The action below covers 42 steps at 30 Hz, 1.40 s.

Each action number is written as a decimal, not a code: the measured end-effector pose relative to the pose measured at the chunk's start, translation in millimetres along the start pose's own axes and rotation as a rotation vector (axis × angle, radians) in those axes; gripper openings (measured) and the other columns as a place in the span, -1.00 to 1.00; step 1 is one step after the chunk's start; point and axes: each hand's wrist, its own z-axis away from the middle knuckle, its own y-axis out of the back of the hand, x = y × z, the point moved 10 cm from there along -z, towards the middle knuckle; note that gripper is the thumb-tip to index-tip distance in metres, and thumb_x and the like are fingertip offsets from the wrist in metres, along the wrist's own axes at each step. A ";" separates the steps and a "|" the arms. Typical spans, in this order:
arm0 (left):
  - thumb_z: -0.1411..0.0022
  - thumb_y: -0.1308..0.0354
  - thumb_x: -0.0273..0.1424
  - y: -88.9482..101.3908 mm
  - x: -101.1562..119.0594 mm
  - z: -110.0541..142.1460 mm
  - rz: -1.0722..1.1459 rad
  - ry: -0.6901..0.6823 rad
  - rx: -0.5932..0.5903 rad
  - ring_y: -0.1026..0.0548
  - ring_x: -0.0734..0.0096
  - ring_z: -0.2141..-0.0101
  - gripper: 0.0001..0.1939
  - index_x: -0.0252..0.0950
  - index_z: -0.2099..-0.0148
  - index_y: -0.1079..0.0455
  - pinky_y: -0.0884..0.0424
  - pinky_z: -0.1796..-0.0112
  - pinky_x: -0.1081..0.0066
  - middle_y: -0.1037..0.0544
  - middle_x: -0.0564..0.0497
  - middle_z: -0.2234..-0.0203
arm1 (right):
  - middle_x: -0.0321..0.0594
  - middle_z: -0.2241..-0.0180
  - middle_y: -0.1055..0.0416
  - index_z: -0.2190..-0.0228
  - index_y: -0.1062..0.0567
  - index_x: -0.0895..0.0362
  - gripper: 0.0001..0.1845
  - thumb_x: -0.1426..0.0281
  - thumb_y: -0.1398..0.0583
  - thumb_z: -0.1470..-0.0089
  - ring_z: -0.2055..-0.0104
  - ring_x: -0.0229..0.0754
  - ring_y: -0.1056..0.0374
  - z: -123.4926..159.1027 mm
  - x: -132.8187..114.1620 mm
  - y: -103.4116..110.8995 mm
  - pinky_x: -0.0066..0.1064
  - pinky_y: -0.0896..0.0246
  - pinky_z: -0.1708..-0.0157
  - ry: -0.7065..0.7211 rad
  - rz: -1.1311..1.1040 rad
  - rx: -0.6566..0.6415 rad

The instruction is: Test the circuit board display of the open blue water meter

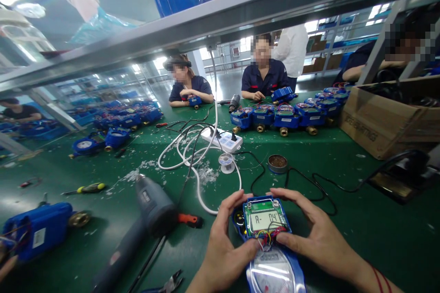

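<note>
A blue water meter [266, 238] lies on the green table [343, 183] right in front of me. Its green circuit board with a lit display reading "A- 04" faces up, and a clear dial window shows below it. My left hand [225, 247] grips the meter's left side, thumb near the red and black wires at the board's lower edge. My right hand [318, 233] holds the right side, fingers curled over the top corner and thumb pressing by the wires.
A grey heat gun [147, 219] lies to the left, with pliers [170, 284], a yellow-handled screwdriver [90, 188] and another blue meter [37, 231]. A power strip [223, 139], solder spool [227, 161], round tin [277, 163], cardboard box [385, 119] and rows of meters [285, 116] sit beyond. Several people sit opposite.
</note>
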 end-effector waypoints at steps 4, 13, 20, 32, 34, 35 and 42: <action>0.02 -0.24 -0.47 0.4 0.2 0.9 -0.025 -0.005 0.003 -0.24 0.17 -0.07 -0.29 -0.15 -0.16 -0.05 -0.16 -0.10 0.21 -0.29 -0.04 -0.05 | -0.24 -0.06 -0.19 -0.04 -0.21 -0.07 -0.35 0.18 -0.32 0.04 -0.10 -0.01 -0.09 -0.7 -1.4 0.0 -0.12 -0.02 -0.10 0.022 0.007 -0.018; -0.02 -0.23 -0.43 0.1 -0.1 1.8 -0.041 -0.013 -0.001 -0.24 0.19 -0.07 -0.32 -0.13 -0.16 -0.04 -0.17 -0.09 0.23 -0.28 -0.02 -0.06 | -0.31 -0.05 -0.19 -0.04 -0.20 -0.13 -0.36 0.18 -0.32 0.04 -0.09 -0.04 -0.10 -1.2 1.1 -3.2 -0.15 -0.01 -0.10 0.007 -0.038 -0.035; 0.02 -0.27 -0.44 1.4 -1.7 2.4 0.008 -0.048 0.011 -0.26 0.24 -0.06 -0.30 -0.15 -0.15 -0.06 -0.19 -0.08 0.32 -0.30 -0.02 -0.05 | -0.29 -0.05 -0.20 -0.03 -0.22 -0.12 -0.33 0.20 -0.35 0.08 -0.09 -0.02 -0.09 0.1 5.9 -2.1 -0.12 -0.01 -0.09 0.002 -0.114 -0.002; -0.02 -0.23 -0.40 -0.3 -3.2 1.2 -0.059 -0.030 -0.015 -0.24 0.19 -0.07 -0.30 -0.13 -0.17 -0.02 -0.18 -0.10 0.19 -0.28 -0.03 -0.07 | -0.27 -0.05 -0.19 -0.03 -0.21 -0.11 -0.40 0.18 -0.30 0.02 -0.07 -0.01 -0.13 -0.4 -2.5 -4.3 -0.13 -0.03 -0.09 0.052 -0.030 -0.023; -0.02 -0.24 -0.39 -0.4 -0.7 2.4 -0.064 -0.048 -0.017 -0.25 0.20 -0.07 -0.30 -0.12 -0.17 -0.03 -0.19 -0.09 0.21 -0.28 -0.02 -0.06 | -0.27 -0.04 -0.19 -0.03 -0.21 -0.11 -0.41 0.18 -0.29 0.01 -0.06 -0.01 -0.13 0.7 -6.2 -4.9 -0.15 -0.05 -0.08 0.083 0.003 -0.025; -0.01 -0.25 -0.37 -0.4 0.3 3.0 -0.065 -0.057 -0.019 -0.26 0.20 -0.06 -0.30 -0.12 -0.17 -0.03 -0.19 -0.09 0.22 -0.29 -0.02 -0.06 | -0.27 -0.04 -0.19 -0.04 -0.21 -0.10 -0.40 0.18 -0.29 0.01 -0.06 -0.01 -0.13 1.0 -7.3 -5.2 -0.16 -0.06 -0.07 0.095 0.013 -0.025; -0.04 -0.25 -0.37 1.9 -2.7 2.1 -0.101 -0.037 -0.006 -0.23 0.22 -0.08 -0.33 -0.14 -0.16 -0.06 -0.17 -0.11 0.27 -0.28 -0.03 -0.07 | -0.29 -0.06 -0.17 -0.07 -0.15 -0.12 -0.32 0.13 -0.29 0.03 -0.09 -0.03 -0.09 -1.9 0.2 -3.9 -0.20 0.00 -0.09 0.058 -0.010 -0.045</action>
